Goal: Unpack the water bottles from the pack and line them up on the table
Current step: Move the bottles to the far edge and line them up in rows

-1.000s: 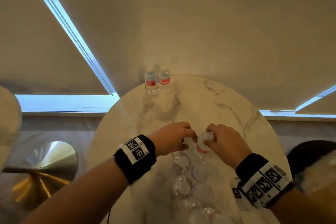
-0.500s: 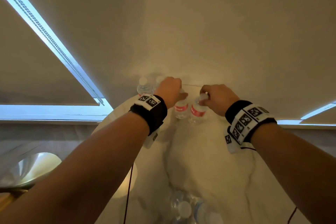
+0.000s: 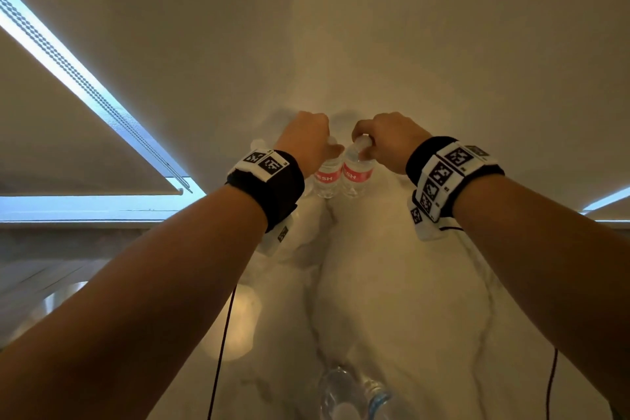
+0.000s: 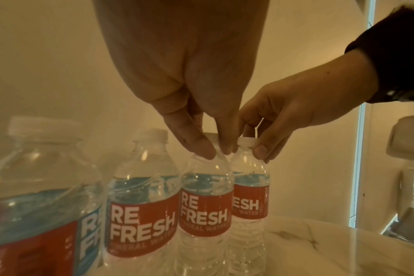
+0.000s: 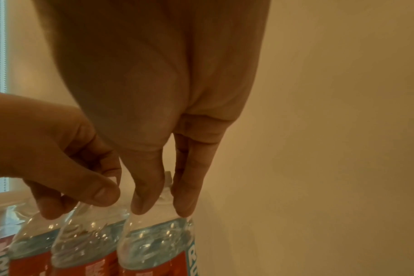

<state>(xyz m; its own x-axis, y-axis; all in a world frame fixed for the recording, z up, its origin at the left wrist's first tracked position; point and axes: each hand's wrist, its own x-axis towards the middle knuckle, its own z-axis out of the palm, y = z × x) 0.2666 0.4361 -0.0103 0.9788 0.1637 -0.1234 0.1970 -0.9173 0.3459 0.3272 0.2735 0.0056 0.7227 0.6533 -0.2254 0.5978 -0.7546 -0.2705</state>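
Two bare forearms reach away from the viewer over a round marble table [image 3: 392,283], each wrist wearing a black band with square black-and-white markers.

Four water bottles with red labels stand upright in a row at the far edge, touching or nearly so. The left wrist view shows all four; the head view shows only two clearly, since the left hand and band cover the others.

The left hand [image 3: 306,140] pinches the neck of the third bottle [image 4: 205,203], counted from the left, just under its cap, with thumb and fingertips curled round it. The right hand [image 3: 388,140] pinches the neck of the fourth bottle [image 4: 249,198] the same way, thumb on one side and fingers [image 5: 187,186] on the other. The two hands are close together, nearly touching. Both held bottles look upright; whether their bases rest on the table cannot be told for certain.

The first bottle [image 4: 35,205] is very near the left wrist camera and cut off at the frame's left and bottom edges. The second bottle [image 4: 142,214] stands free, label reading "RE FRESH".

At the bottom edge of the head view, near the viewer, lies the pack [image 3: 347,392]: clear bottles with white caps, cut off by the frame, too blurred to count.

Behind the table hang pale window blinds [image 3: 341,27] with strips of daylight at their edges. Thin dark cables run down from both wrists.
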